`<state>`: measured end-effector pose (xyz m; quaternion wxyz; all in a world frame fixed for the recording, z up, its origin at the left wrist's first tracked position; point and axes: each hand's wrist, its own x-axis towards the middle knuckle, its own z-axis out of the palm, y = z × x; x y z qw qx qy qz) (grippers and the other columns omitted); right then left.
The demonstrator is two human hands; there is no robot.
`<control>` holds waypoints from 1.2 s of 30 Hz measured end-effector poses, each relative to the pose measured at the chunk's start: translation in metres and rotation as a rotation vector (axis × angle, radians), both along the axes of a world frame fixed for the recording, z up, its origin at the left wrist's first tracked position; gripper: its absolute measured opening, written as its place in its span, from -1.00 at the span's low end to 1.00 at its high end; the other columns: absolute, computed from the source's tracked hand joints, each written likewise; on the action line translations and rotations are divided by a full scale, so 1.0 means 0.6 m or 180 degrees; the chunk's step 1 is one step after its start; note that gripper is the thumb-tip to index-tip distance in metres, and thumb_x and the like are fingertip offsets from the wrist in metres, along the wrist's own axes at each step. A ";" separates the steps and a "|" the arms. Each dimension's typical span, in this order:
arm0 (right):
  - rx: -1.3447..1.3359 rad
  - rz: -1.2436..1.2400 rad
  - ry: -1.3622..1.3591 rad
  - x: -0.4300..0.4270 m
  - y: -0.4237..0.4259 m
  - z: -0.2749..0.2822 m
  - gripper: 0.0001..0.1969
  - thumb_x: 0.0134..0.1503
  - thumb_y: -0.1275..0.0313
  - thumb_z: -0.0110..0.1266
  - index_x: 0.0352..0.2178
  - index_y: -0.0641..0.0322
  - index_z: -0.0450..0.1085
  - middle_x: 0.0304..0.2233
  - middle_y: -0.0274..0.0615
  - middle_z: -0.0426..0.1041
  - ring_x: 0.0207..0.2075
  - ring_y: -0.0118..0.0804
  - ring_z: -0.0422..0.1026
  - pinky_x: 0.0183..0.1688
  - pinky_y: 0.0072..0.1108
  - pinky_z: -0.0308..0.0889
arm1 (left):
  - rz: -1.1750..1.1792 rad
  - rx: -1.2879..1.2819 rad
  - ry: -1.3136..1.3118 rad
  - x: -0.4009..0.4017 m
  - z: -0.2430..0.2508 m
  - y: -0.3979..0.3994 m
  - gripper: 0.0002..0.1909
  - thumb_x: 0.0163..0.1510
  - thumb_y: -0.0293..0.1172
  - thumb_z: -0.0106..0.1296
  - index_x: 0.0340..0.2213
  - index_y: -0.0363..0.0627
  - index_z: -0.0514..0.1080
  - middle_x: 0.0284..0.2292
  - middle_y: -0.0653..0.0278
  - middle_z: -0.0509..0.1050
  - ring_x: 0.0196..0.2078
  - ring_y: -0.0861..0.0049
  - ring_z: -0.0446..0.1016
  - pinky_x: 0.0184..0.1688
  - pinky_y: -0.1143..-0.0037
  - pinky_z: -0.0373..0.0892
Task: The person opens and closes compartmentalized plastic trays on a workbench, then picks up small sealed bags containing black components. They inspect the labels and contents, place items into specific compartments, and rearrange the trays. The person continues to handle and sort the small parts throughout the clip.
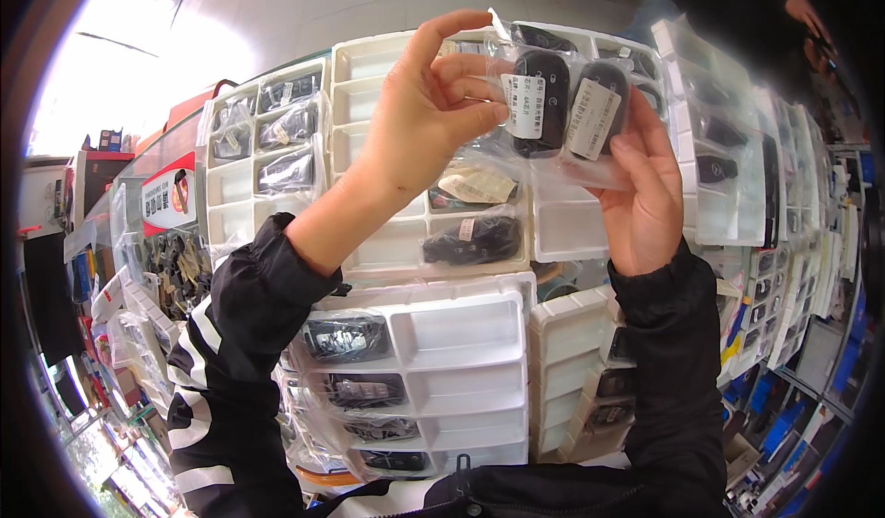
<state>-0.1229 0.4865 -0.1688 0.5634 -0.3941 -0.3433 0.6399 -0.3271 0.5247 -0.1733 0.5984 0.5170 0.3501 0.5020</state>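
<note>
Up in front of me are two black car key fobs in clear plastic, the left fob (552, 96) and the right fob (612, 79). Each bears a white printed label. My left hand (425, 96) pinches the plastic beside the left fob between thumb and fingers, its index finger raised and curved. From below and the right, my right hand (643, 193) grips the right fob, thumb in front and fingers partly hidden behind. Whether the fobs share one bag cannot be told. Beneath the hands is a white compartment tray (377, 245) with a bagged key fob (477, 240) in it.
A white tray (460, 373) nearer me holds several bagged fobs in its left column. Another tray (231, 179) with bagged fobs lies left, near a no-smoking sign (169, 193). More trays (733, 207) stand at right. Another person's hand (805, 17) shows at upper right.
</note>
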 end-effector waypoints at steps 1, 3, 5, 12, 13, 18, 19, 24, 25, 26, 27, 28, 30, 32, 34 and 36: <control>-0.0008 0.0011 -0.0025 0.001 0.000 0.000 -0.49 0.09 0.60 -0.23 0.12 0.33 0.01 0.04 -0.15 0.19 0.00 -0.31 0.31 -0.06 -0.38 0.40 | -0.0058 -0.0177 -0.0163 0.000 -0.001 0.001 -0.38 -0.11 -0.81 0.01 0.02 -0.25 0.15 -0.24 0.20 0.44 -0.29 0.64 0.46 -0.20 0.64 0.39; -0.0015 0.0022 -0.0033 0.001 0.000 -0.001 -0.49 0.09 0.59 -0.22 0.12 0.32 0.01 0.04 -0.16 0.20 0.00 -0.31 0.31 -0.06 -0.38 0.40 | -0.0046 -0.0368 -0.0308 0.000 -0.003 0.002 -0.44 -0.09 -0.75 0.04 0.00 -0.30 0.20 -0.28 0.21 0.48 -0.28 0.62 0.46 -0.18 0.63 0.38; -0.0034 0.0014 0.0022 0.001 0.001 -0.002 -0.49 0.09 0.59 -0.21 0.12 0.32 0.02 0.03 -0.16 0.20 -0.01 -0.31 0.31 -0.06 -0.38 0.39 | -0.0096 -0.0622 -0.0425 -0.001 -0.003 0.003 -0.51 -0.06 -0.69 0.07 -0.04 -0.33 0.26 -0.29 0.21 0.50 -0.26 0.61 0.46 -0.16 0.62 0.38; -0.0108 0.0045 -0.0026 -0.002 0.003 -0.007 -0.50 0.09 0.58 -0.19 0.11 0.30 0.05 0.03 -0.17 0.22 0.00 -0.31 0.30 -0.05 -0.38 0.38 | -0.0563 -0.1100 -0.0031 -0.002 -0.010 0.005 -0.76 0.02 -0.60 0.06 -0.21 -0.29 0.40 -0.34 0.29 0.49 -0.32 0.70 0.44 -0.23 0.72 0.36; -0.0102 0.0069 -0.0019 -0.003 0.002 -0.007 -0.50 0.09 0.58 -0.18 0.10 0.30 0.06 0.03 -0.17 0.22 0.00 -0.31 0.30 -0.04 -0.38 0.37 | -0.0567 -0.1119 0.0087 -0.001 -0.010 0.005 -0.76 0.02 -0.59 0.07 -0.21 -0.29 0.39 -0.34 0.27 0.49 -0.32 0.69 0.46 -0.23 0.70 0.39; -0.0096 -0.0101 -0.0046 -0.001 0.004 -0.009 -0.53 0.09 0.56 -0.14 0.08 0.33 0.11 0.01 -0.16 0.28 -0.02 -0.34 0.32 -0.01 -0.48 0.31 | -0.0481 -0.1457 -0.0341 0.006 -0.005 -0.004 -0.72 0.06 -0.55 0.02 -0.16 -0.30 0.31 -0.28 0.15 0.49 -0.28 0.54 0.52 -0.22 0.53 0.50; -0.0016 -0.0108 -0.0084 0.001 0.006 -0.009 -0.54 0.09 0.56 -0.14 0.07 0.35 0.13 -0.01 -0.15 0.30 -0.03 -0.35 0.33 -0.02 -0.50 0.31 | -0.0522 -0.1590 -0.0518 0.007 -0.003 -0.006 -0.71 0.08 -0.52 0.00 -0.14 -0.30 0.30 -0.26 0.13 0.49 -0.27 0.50 0.53 -0.21 0.50 0.50; 0.0196 -0.0053 -0.0446 0.017 0.012 -0.005 -0.61 0.07 0.57 -0.12 -0.02 0.43 0.26 -0.14 -0.12 0.42 -0.14 -0.41 0.40 -0.05 -0.61 0.29 | -0.1001 -0.1960 -0.1206 0.007 0.002 -0.007 -0.63 0.21 -0.25 -0.22 -0.08 -0.31 0.25 -0.21 0.07 0.47 -0.19 0.36 0.51 -0.16 0.38 0.50; 0.0200 0.0038 -0.0550 0.020 0.014 -0.005 -0.62 0.07 0.57 -0.12 -0.03 0.44 0.27 -0.15 -0.12 0.43 -0.15 -0.41 0.41 -0.05 -0.62 0.29 | -0.1147 -0.2004 -0.1396 0.007 0.003 -0.007 -0.59 0.22 -0.20 -0.26 -0.07 -0.31 0.24 -0.19 0.06 0.45 -0.17 0.34 0.50 -0.15 0.35 0.49; 0.0148 0.0119 -0.0506 0.023 0.015 -0.005 -0.64 0.07 0.58 -0.10 -0.06 0.43 0.31 -0.17 -0.13 0.45 -0.19 -0.42 0.43 -0.06 -0.63 0.29 | -0.1169 -0.2137 -0.1515 0.008 0.004 -0.009 -0.55 0.24 -0.14 -0.31 -0.06 -0.31 0.23 -0.17 0.05 0.44 -0.14 0.31 0.49 -0.13 0.32 0.48; 0.0194 0.0121 -0.0618 0.024 0.016 -0.006 -0.64 0.06 0.58 -0.10 -0.06 0.43 0.32 -0.17 -0.13 0.45 -0.18 -0.43 0.43 -0.07 -0.64 0.30 | -0.1203 -0.2095 -0.1474 0.010 0.006 -0.011 -0.54 0.24 -0.13 -0.34 -0.05 -0.30 0.22 -0.15 0.05 0.43 -0.12 0.31 0.47 -0.11 0.30 0.47; 0.0242 0.0123 -0.0732 0.025 0.016 -0.008 -0.64 0.06 0.59 -0.09 -0.07 0.42 0.32 -0.16 -0.13 0.45 -0.18 -0.43 0.43 -0.07 -0.64 0.30 | -0.1117 -0.2136 -0.1363 0.012 0.007 -0.013 -0.53 0.25 -0.12 -0.36 -0.04 -0.30 0.21 -0.13 0.05 0.42 -0.11 0.30 0.46 -0.10 0.28 0.46; 0.0395 0.0164 -0.0883 0.025 0.017 -0.010 -0.65 0.05 0.60 -0.07 -0.08 0.41 0.34 -0.15 -0.14 0.43 -0.15 -0.44 0.41 -0.05 -0.65 0.28 | -0.1067 -0.2250 -0.1282 0.015 0.009 -0.016 -0.53 0.25 -0.13 -0.39 -0.02 -0.29 0.18 -0.09 0.05 0.39 -0.07 0.29 0.44 -0.06 0.25 0.43; 0.0420 -0.0037 -0.1078 0.024 0.017 -0.011 -0.67 0.06 0.57 -0.04 -0.09 0.38 0.35 -0.15 -0.17 0.43 -0.14 -0.44 0.40 -0.05 -0.62 0.27 | -0.1137 -0.2366 -0.1378 0.016 0.009 -0.016 -0.54 0.26 -0.16 -0.40 0.01 -0.28 0.16 -0.06 0.04 0.37 -0.04 0.28 0.41 -0.02 0.23 0.39; 0.0364 -0.0192 -0.1296 0.025 0.017 -0.011 -0.65 0.08 0.52 -0.02 -0.06 0.37 0.32 -0.11 -0.17 0.40 -0.12 -0.43 0.38 -0.04 -0.61 0.26 | -0.1212 -0.2378 -0.1416 0.017 0.005 -0.014 -0.54 0.26 -0.19 -0.40 0.03 -0.28 0.14 -0.04 0.05 0.35 -0.01 0.27 0.38 0.03 0.20 0.34; 0.0190 -0.0275 -0.1586 0.026 0.018 -0.010 -0.59 0.10 0.46 -0.02 0.00 0.37 0.27 -0.04 -0.16 0.36 -0.08 -0.40 0.36 -0.03 -0.61 0.24 | -0.1350 -0.2308 -0.1650 0.017 -0.002 -0.012 -0.55 0.26 -0.21 -0.41 0.05 -0.28 0.13 -0.02 0.05 0.33 0.02 0.26 0.36 0.06 0.18 0.30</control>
